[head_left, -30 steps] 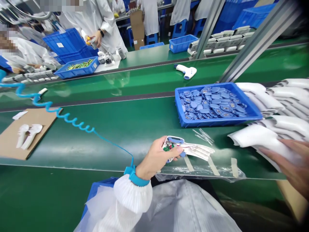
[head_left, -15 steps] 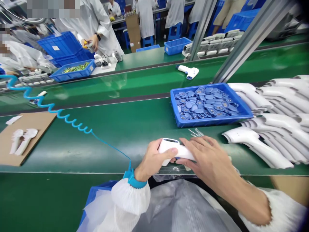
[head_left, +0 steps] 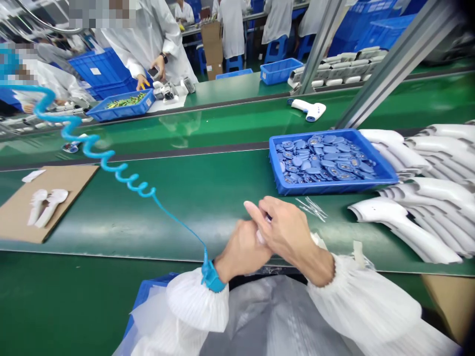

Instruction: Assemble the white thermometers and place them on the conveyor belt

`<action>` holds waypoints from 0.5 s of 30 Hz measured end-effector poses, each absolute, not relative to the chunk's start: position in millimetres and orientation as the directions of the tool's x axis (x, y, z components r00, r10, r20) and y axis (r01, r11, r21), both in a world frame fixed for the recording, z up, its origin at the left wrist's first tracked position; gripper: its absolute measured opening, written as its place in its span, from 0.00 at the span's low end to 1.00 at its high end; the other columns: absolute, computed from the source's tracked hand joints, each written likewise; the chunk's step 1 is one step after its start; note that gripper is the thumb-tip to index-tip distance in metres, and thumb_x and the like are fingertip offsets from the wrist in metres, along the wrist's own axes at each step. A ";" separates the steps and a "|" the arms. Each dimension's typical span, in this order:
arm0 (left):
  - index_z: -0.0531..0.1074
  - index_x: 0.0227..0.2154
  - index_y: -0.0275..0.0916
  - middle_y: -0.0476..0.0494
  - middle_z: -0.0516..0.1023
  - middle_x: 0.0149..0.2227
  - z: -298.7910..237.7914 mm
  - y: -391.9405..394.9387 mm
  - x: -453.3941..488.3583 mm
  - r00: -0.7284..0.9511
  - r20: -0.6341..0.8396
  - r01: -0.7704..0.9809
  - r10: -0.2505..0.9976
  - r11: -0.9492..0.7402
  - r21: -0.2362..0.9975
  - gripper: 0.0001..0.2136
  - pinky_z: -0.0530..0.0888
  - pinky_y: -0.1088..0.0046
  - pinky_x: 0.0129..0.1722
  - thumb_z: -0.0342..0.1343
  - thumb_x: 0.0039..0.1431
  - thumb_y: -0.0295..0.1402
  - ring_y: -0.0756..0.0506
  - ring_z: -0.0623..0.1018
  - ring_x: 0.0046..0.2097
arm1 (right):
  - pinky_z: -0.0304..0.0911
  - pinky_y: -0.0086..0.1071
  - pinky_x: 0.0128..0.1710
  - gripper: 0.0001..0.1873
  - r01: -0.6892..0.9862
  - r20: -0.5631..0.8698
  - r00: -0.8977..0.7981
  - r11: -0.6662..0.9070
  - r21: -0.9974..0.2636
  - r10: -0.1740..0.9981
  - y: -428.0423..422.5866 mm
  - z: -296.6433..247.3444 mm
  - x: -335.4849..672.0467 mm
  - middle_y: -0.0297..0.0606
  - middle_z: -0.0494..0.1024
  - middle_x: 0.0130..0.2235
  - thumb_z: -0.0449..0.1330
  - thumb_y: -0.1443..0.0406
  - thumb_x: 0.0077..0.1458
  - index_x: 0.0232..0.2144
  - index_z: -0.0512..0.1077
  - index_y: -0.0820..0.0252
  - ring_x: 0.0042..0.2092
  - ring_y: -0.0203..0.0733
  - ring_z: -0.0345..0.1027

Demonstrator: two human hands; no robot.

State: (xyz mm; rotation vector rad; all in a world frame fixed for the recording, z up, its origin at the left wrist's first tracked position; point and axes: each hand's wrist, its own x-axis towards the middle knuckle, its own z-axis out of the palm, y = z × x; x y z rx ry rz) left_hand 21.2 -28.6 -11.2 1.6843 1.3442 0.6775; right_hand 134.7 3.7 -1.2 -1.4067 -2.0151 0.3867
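Both hands meet at the near edge of the green bench. My left hand (head_left: 243, 247) is closed around a white thermometer-gun housing, almost wholly hidden; only a small white sliver (head_left: 316, 239) shows past my right wrist. My right hand (head_left: 285, 230) lies over the left with its fingers wrapped on the same housing. A blue wrist strap (head_left: 212, 277) on my left wrist runs to a coiled blue cord (head_left: 111, 168). Thin clear wires (head_left: 311, 207) lie just beyond my hands.
A blue tray (head_left: 330, 187) of blue button pads stands right of centre. White gun housings (head_left: 404, 225) are stacked at the right. A cardboard sheet (head_left: 22, 212) with white parts lies left. An assembled thermometer (head_left: 309, 110) rides the far belt. Other people work opposite, behind a blue bin (head_left: 120, 110).
My right hand came in from the stack at the right, laid a white cover over the open housing, and now closes over it together with my left hand.
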 end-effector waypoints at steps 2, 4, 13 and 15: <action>0.76 0.35 0.37 0.39 0.81 0.31 -13.0 -31.0 23.7 0.296 -0.071 0.603 0.953 -0.128 0.788 0.07 0.69 0.67 0.29 0.54 0.57 0.29 0.41 0.78 0.30 | 0.44 0.34 0.26 0.29 0.748 0.465 -0.203 0.443 -0.494 0.862 5.2 -4.6 131.2 0.29 0.61 0.20 0.53 0.56 0.69 0.16 0.58 0.59 0.23 0.31 0.52; 0.76 0.37 0.36 0.36 0.81 0.31 -13.9 -32.1 25.1 0.285 -0.039 0.661 0.958 -0.167 0.732 0.09 0.68 0.65 0.29 0.52 0.58 0.31 0.38 0.79 0.30 | 0.44 0.33 0.25 0.28 0.732 0.553 -0.162 0.475 -0.488 0.817 6.1 -4.9 133.3 0.29 0.58 0.19 0.53 0.59 0.68 0.15 0.56 0.59 0.22 0.30 0.50; 0.74 0.44 0.35 0.35 0.83 0.33 -11.4 -34.6 25.4 0.271 -0.046 0.701 0.961 -0.164 0.694 0.14 0.70 0.63 0.31 0.55 0.56 0.32 0.35 0.81 0.33 | 0.45 0.33 0.26 0.26 0.739 0.633 -0.167 0.521 -0.427 0.756 0.3 -0.7 133.7 0.28 0.59 0.19 0.54 0.62 0.68 0.17 0.56 0.58 0.23 0.30 0.51; 0.74 0.44 0.35 0.33 0.83 0.36 -10.5 -31.9 24.0 0.252 -0.026 0.739 0.967 -0.175 0.650 0.14 0.71 0.62 0.33 0.56 0.54 0.30 0.34 0.82 0.35 | 0.45 0.33 0.25 0.27 0.700 0.701 -0.143 0.572 -0.428 0.699 2.4 -1.3 132.9 0.28 0.57 0.18 0.54 0.65 0.67 0.16 0.53 0.58 0.22 0.30 0.50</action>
